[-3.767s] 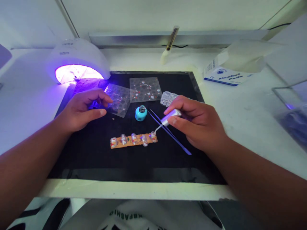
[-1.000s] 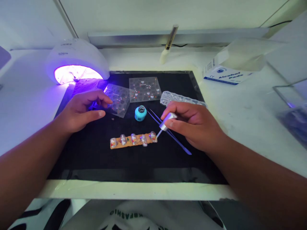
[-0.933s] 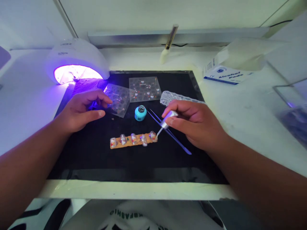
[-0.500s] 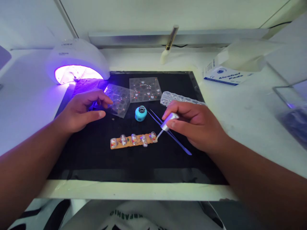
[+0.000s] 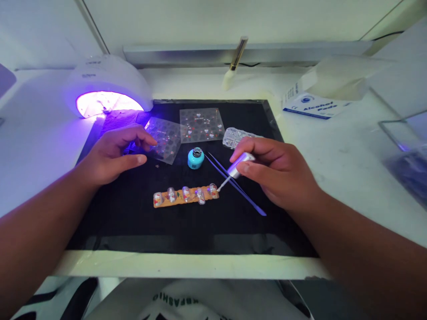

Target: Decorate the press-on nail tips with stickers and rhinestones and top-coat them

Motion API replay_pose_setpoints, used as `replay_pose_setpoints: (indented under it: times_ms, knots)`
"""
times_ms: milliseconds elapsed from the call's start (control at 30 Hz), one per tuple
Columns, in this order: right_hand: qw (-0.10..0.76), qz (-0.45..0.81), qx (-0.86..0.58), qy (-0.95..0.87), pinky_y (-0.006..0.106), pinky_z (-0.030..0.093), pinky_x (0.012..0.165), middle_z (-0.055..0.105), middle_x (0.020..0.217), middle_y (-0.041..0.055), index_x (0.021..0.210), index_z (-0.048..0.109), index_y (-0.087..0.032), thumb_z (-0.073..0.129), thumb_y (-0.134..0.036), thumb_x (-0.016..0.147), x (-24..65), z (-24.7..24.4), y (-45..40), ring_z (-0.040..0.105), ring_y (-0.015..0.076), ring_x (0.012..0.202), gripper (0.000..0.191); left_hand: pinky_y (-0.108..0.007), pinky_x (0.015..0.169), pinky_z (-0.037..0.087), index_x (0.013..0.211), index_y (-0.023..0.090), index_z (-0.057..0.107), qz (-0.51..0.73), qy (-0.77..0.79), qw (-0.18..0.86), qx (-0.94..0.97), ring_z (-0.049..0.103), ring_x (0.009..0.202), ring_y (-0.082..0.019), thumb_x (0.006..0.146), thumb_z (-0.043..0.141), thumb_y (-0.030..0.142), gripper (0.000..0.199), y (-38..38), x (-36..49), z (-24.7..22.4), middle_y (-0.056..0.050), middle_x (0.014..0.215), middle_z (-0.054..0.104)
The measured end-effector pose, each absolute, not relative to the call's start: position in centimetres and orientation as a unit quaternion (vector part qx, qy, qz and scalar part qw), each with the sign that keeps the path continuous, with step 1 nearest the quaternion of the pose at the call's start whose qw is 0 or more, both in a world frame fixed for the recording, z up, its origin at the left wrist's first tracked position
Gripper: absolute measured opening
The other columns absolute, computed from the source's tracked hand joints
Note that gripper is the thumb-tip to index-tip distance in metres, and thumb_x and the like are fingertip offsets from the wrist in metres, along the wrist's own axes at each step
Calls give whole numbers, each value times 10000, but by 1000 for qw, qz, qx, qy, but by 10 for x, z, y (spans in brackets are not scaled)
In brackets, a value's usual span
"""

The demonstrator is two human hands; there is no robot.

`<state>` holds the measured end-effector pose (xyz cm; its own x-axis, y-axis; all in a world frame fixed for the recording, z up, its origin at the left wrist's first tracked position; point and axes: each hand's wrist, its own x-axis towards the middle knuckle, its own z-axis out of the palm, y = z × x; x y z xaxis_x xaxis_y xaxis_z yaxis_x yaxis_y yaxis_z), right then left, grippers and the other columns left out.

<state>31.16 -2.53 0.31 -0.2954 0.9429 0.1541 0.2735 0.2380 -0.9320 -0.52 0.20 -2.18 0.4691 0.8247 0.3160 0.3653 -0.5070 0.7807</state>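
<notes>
Between thumb and fingers, my right hand (image 5: 276,171) pinches the silver cap of a nail polish brush (image 5: 240,165). The brush tip is at the right end of a tan strip (image 5: 191,200), by the rightmost of several decorated press-on nails (image 5: 186,194) mounted along it. My left hand (image 5: 118,153) hovers at the left with fingers apart and nothing in them, close to a clear sticker sheet (image 5: 163,144). An uncapped turquoise polish bottle (image 5: 195,159) stands behind the strip. Blue-looking tweezers (image 5: 248,198) lie under the brush and right hand.
A lit nail lamp (image 5: 113,80) glows purple at the back left. On the black mat (image 5: 133,226) lie another sticker sheet (image 5: 202,124) and a clear compartment case (image 5: 231,137). Behind stand a gold-capped bottle (image 5: 236,58) and an alcohol pads box (image 5: 310,104).
My right hand has shifted slightly to the right with the brush, its tip still at the strip's right end. My left hand has stayed in place.
</notes>
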Motion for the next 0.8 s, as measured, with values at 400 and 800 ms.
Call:
replay_pose_setpoints:
  times_ms: [400, 800]
  knots:
    - [375, 413, -460, -691, 294, 367, 591, 583, 645, -30, 707, 647, -223, 649, -238, 760, 311, -2, -23, 501, 124, 601, 55, -291, 721, 462, 1019, 238, 697, 342, 386, 319, 795, 593, 797, -156, 811, 687, 255, 208, 1, -5, -21, -12, 871, 650]
    - [451, 490, -419, -617, 329, 401, 606, 597, 692, -7, 697, 662, -270, 730, -261, 748, 313, -4, -21, 497, 150, 619, 85, -297, 726, 473, 1010, 240, 691, 341, 387, 314, 797, 600, 801, -156, 811, 677, 244, 199, 0, -4, -20, -11, 876, 654]
